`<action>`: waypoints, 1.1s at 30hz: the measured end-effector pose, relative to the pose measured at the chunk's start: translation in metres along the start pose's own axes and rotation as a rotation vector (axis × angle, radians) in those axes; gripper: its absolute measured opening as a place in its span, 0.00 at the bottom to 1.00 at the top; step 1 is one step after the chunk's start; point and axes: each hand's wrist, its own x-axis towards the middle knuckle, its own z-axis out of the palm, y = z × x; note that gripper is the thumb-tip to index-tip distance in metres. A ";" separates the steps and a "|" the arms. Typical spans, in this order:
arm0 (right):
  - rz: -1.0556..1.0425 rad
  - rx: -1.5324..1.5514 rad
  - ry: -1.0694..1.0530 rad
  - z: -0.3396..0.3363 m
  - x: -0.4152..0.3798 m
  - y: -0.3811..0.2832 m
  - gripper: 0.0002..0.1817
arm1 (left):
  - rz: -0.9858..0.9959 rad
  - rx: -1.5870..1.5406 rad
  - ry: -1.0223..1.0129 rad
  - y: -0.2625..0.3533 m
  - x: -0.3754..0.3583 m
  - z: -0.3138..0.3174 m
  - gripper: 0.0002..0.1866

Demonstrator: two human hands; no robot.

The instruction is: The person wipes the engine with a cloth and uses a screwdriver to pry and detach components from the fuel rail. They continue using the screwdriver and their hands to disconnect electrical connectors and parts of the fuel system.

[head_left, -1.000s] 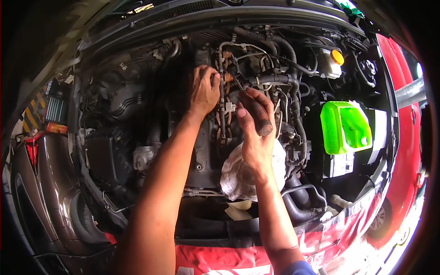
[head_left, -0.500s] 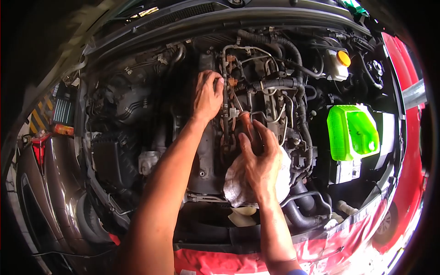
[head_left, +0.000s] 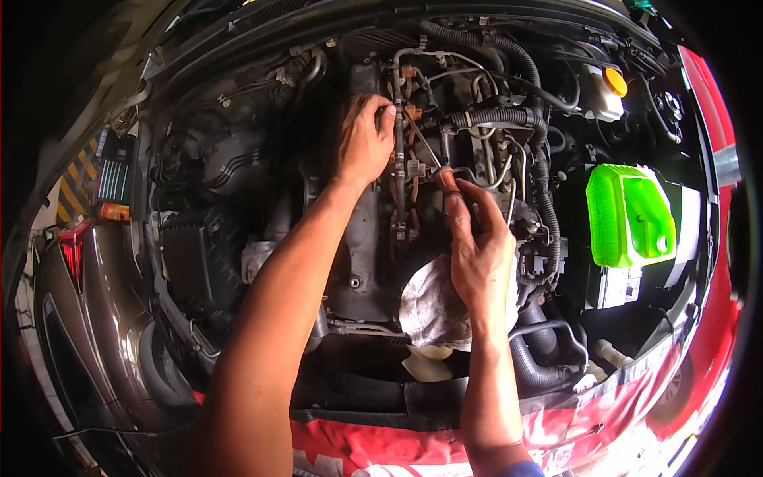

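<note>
In my right hand point(head_left: 486, 258) is a screwdriver point(head_left: 448, 184) with an orange-red handle, closed between thumb and fingers. Its thin shaft slants up and left to an orange connector point(head_left: 412, 112) beside a metal rail point(head_left: 400, 151); where the tip touches is too small to tell. My left hand point(head_left: 368, 141) rests with curled fingers against that rail, left of the connector. What those fingers grip, if anything, is hidden. Below the connector sits a grey plug point(head_left: 416, 168). A stained white cloth point(head_left: 429, 306) lies on the engine, partly behind my right hand.
A bright green plastic tray point(head_left: 606, 219) sits at the right over the battery point(head_left: 616, 288). Ribbed hoses point(head_left: 497, 119) and metal pipes cross the engine. A white reservoir with a yellow cap point(head_left: 614, 81) stands at the upper right. Red-and-white sheeting point(head_left: 373, 441) covers the front edge.
The camera view has shifted, so the engine appears farther right and higher. My right hand has slid up the screwdriver handle, its fingers now closer together. My left hand stays by the rail.
</note>
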 end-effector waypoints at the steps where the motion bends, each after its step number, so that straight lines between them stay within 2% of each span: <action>1: -0.054 -0.006 0.013 0.003 0.000 0.004 0.17 | 0.006 0.003 0.005 0.000 0.000 0.001 0.10; 2: -0.108 -0.013 0.026 0.004 0.001 0.007 0.17 | 0.011 0.006 0.009 -0.001 0.000 0.001 0.10; 8: 0.158 0.039 -0.168 -0.008 0.016 -0.003 0.16 | 0.001 -0.012 0.009 -0.003 0.001 0.002 0.09; 11: -0.026 -0.025 -0.085 -0.001 0.013 0.008 0.16 | -0.001 -0.008 0.000 -0.002 0.001 0.001 0.09; 14: -0.018 -0.073 -0.084 -0.007 0.009 -0.004 0.14 | -0.014 -0.011 0.000 0.000 0.001 -0.001 0.09; 18: -0.116 -0.098 -0.041 -0.004 0.002 -0.002 0.14 | -0.021 -0.028 0.005 -0.001 0.001 0.000 0.09; 21: 0.011 0.019 -0.093 -0.008 0.013 0.008 0.15 | -0.037 -0.041 -0.002 -0.001 0.000 -0.001 0.10; 22: 0.111 0.030 -0.132 -0.011 0.016 0.009 0.15 | -0.031 -0.038 0.002 0.000 0.001 -0.001 0.10; 25: 0.184 0.179 -0.199 -0.014 0.020 0.012 0.15 | -0.015 -0.034 0.013 0.002 0.000 0.000 0.09; 27: -0.038 -0.030 -0.070 -0.005 0.012 0.009 0.16 | 0.000 -0.027 0.028 0.002 0.001 0.001 0.07; 29: -0.112 -0.038 -0.050 -0.002 0.011 0.012 0.17 | 0.004 -0.021 0.027 0.000 0.002 0.001 0.07; 32: 0.134 0.115 -0.183 -0.010 0.022 0.014 0.18 | -0.014 -0.009 0.007 -0.002 0.001 0.001 0.10; 33: 0.135 0.121 -0.170 -0.010 0.022 0.014 0.18 | -0.021 -0.004 -0.001 -0.002 0.002 0.000 0.11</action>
